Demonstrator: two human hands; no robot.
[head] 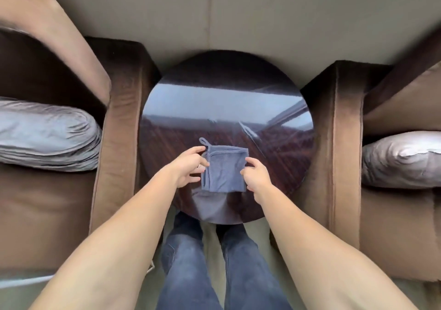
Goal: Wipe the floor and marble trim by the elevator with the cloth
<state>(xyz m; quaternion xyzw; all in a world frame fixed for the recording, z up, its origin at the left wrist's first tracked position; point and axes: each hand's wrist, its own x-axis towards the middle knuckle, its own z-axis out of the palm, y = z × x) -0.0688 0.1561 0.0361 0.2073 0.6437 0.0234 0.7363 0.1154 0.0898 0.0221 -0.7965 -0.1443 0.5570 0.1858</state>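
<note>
A folded blue cloth (224,169) with a small hanging loop at its top left corner is held over a round, glossy dark wood table (274,128). My left hand (188,166) pinches the cloth's left edge. My right hand (256,176) grips its right edge. Both arms reach forward from the bottom of the view. No elevator or marble trim is in view.
Two brown armchairs flank the table, one on the left (117,128) and one on the right (338,142), each with a grey satin cushion (47,135) (403,159). A beige wall (262,18) stands behind. My legs in blue jeans (214,269) stand on pale floor.
</note>
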